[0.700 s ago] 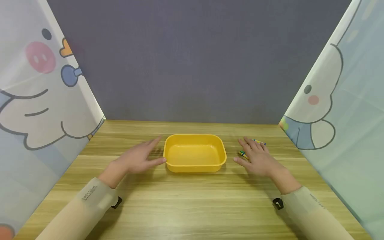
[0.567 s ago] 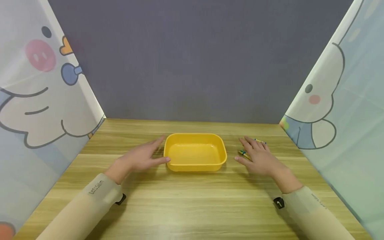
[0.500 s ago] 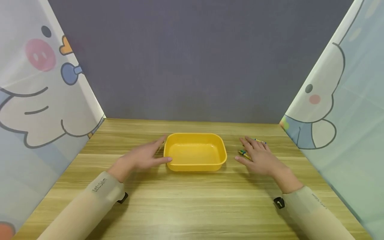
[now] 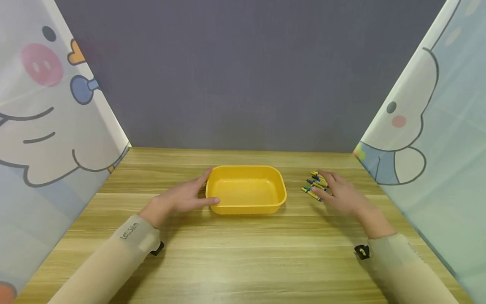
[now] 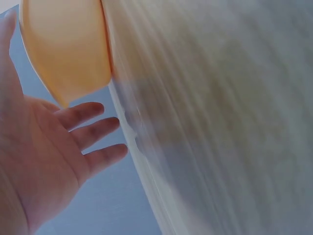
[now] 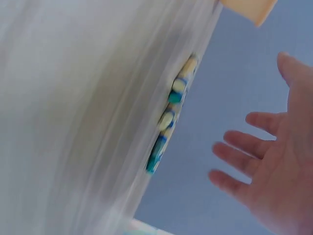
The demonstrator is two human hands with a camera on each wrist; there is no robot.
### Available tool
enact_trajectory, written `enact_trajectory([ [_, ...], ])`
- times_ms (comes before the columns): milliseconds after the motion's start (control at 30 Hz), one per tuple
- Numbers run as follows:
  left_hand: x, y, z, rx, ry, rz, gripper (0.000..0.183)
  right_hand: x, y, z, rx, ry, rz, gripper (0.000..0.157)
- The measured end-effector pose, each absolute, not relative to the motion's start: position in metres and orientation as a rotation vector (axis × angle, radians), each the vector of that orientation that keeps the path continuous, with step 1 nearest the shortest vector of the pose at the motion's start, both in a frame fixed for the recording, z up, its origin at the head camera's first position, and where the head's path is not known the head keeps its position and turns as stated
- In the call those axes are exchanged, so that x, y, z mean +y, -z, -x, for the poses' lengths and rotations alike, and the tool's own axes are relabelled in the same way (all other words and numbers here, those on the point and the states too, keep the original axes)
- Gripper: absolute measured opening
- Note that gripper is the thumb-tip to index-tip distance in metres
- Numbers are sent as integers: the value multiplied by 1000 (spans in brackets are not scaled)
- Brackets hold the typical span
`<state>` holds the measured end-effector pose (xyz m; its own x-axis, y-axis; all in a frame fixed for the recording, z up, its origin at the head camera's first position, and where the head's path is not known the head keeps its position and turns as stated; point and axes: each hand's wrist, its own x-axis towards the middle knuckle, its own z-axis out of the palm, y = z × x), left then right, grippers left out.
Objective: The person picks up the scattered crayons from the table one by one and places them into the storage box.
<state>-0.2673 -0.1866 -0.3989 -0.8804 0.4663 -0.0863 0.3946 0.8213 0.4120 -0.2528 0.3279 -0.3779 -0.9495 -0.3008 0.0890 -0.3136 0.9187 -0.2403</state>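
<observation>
At the left end of a yellow plastic tray (image 4: 247,207), my left hand (image 4: 182,198) has its thumb over the front left corner and its index fingertip by the back left corner. The left wrist view shows its other fingers (image 5: 100,132) spread, fairly straight, below the tray's end. Several crayons (image 4: 312,194) in yellow and blue wrappers lie in a loose group right of the tray. My right hand (image 4: 343,196) is spread at their right side, thumb and index tip overlapping them in the head view. In the right wrist view its fingers (image 6: 247,144) are apart from the crayons (image 6: 166,120).
A wood-grain table (image 4: 243,261) lies under everything. Behind it rises a dark grey panel (image 4: 243,76). Cartoon-printed cloths stand at the left (image 4: 57,105) and right (image 4: 436,139). Each sleeve has a small black device at the cuff.
My left hand has moved right and slightly forward, its thumb coming over the tray's corner. My right hand has drawn back to the right, uncovering more of the crayons.
</observation>
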Motion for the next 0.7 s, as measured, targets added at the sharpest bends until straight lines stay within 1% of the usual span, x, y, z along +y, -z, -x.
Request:
enact_trajectory([
  [167, -186, 398, 267, 2774, -651, -670, 124, 352, 378, 267, -2995, -534, -499, 62],
  [333, -188, 400, 268, 2728, -736, -688, 125, 375, 385, 279, -2977, -628, -486, 38],
  [467, -189, 403, 270, 2709, -763, -704, 126, 385, 392, 282, -3006, -698, -498, 20],
  [567, -189, 405, 271, 2703, -768, -703, 127, 388, 397, 283, -3035, -747, -548, 16],
  [700, -189, 406, 271, 2698, -777, -709, 127, 385, 399, 283, -3047, -780, -597, 20],
])
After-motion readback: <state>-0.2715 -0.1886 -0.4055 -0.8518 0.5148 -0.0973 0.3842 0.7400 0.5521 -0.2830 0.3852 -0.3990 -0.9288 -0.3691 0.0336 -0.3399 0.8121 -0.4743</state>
